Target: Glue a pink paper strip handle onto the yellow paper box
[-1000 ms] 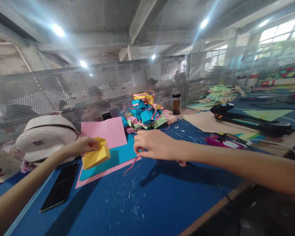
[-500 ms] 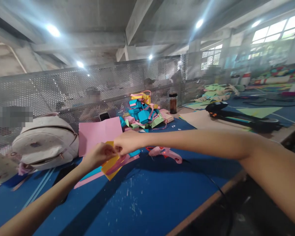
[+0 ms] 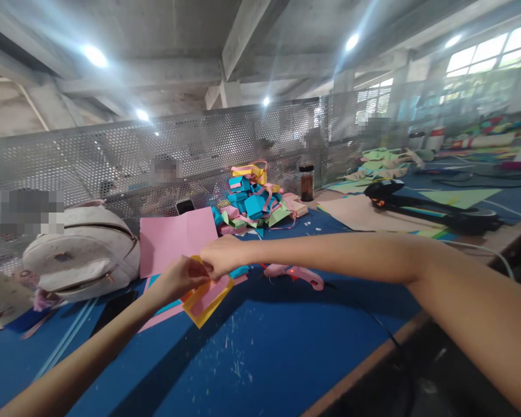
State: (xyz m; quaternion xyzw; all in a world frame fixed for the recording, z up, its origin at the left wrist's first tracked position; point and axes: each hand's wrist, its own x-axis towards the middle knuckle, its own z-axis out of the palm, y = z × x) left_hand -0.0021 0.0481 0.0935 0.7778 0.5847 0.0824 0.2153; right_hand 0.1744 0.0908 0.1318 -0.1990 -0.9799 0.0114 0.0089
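Observation:
Between my hands is a folded yellow paper piece (image 3: 196,315) with a pink paper panel (image 3: 212,294) on it. My left hand (image 3: 183,277) pinches its upper left edge. My right hand (image 3: 220,255) reaches in from the right, its fingers closed at the top of the same piece; the fingertips are partly hidden. Beneath lie blue and pink paper strips (image 3: 167,315), partly covered by my left hand. A pink glue gun (image 3: 296,274) with a red light lies just right of my hands.
Behind my hands stand a pink sheet (image 3: 178,240) and a heap of small folded paper boxes (image 3: 254,202). A white backpack (image 3: 87,249) is at left, a jar (image 3: 306,184) by the mesh partition (image 3: 208,139), and a black paper trimmer (image 3: 429,211) at right. A cord crosses the table's right edge.
The yellow paper has been turned, so its pink panel now faces me more openly. Both hands stay close together in nearly the same place.

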